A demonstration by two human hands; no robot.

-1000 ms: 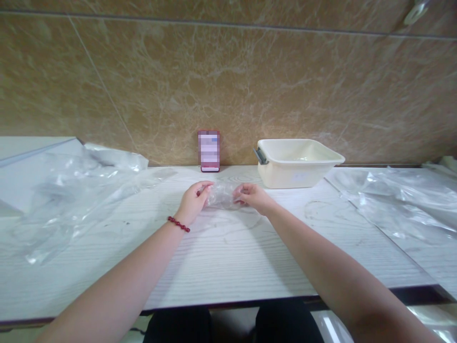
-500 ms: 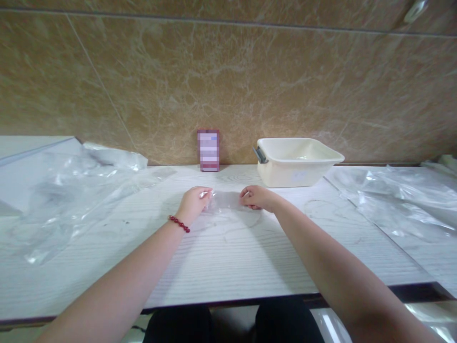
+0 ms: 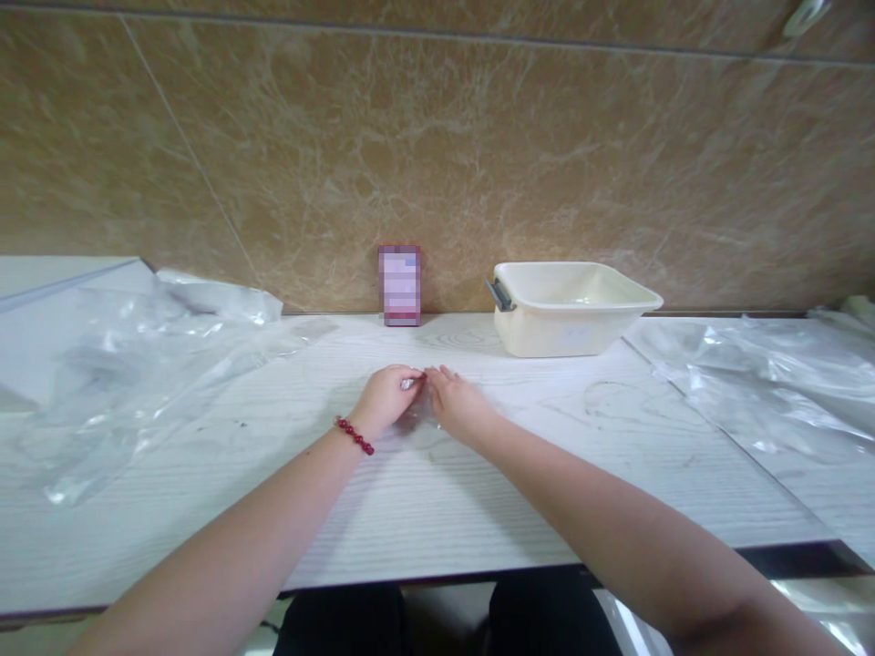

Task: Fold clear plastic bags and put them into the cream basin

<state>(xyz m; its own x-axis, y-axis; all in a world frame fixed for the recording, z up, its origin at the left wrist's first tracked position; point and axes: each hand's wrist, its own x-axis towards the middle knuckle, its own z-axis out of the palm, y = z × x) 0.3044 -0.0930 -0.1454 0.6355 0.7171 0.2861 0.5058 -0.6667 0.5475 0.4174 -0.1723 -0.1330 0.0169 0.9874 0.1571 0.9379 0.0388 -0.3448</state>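
My left hand (image 3: 388, 398), with a red bead bracelet on its wrist, and my right hand (image 3: 457, 403) meet at the middle of the white table (image 3: 437, 492). Between them lies a small clear plastic bag (image 3: 418, 410), mostly hidden by the fingers. The left hand's fingers are curled and pinch the bag's edge. My right hand lies over the bag with its fingers pressed together on it, the fingertips touching those of the left hand.
A cream plastic tub (image 3: 571, 305) stands at the back right by the wall. A small pink box (image 3: 400, 284) leans against the wall. Heaps of clear plastic bags lie at the left (image 3: 137, 364) and at the right (image 3: 766, 374).
My hands were apart, stretching the clear bag between them. They have come together over it, and the bag is now folded small beneath the fingers.
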